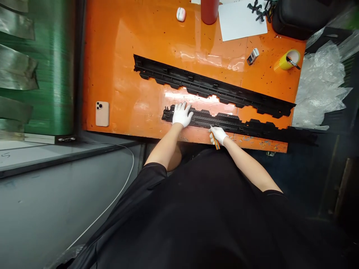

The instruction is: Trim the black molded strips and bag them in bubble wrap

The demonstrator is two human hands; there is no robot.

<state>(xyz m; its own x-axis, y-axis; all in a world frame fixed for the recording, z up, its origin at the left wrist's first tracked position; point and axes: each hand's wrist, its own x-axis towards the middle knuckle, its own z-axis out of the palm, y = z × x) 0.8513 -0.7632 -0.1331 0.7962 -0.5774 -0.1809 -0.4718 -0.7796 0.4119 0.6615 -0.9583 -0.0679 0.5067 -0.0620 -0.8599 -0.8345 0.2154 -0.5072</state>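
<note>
Lying along the near edge of the orange table is a long black plastic trim strip (228,121) with tabs on its far side; its right end reaches past the table. My left hand (182,115), in a white glove, rests on the strip near its left end with the fingers spread. An orange utility knife (215,140) is gripped in my gloved right hand (218,135), its tip at the strip's near edge. Whether the tip touches the plastic I cannot tell. Farther back, a second black trim strip (213,85) lies slantwise.
On the orange table (117,74) are a phone (102,114), a white mouse (181,14), a red cylinder (209,11), paper (238,22), black clips (259,11), a small stamp-like device (252,56), and a yellow tape roll (288,59) with a marker. Clear plastic wrap (319,86) is heaped at right.
</note>
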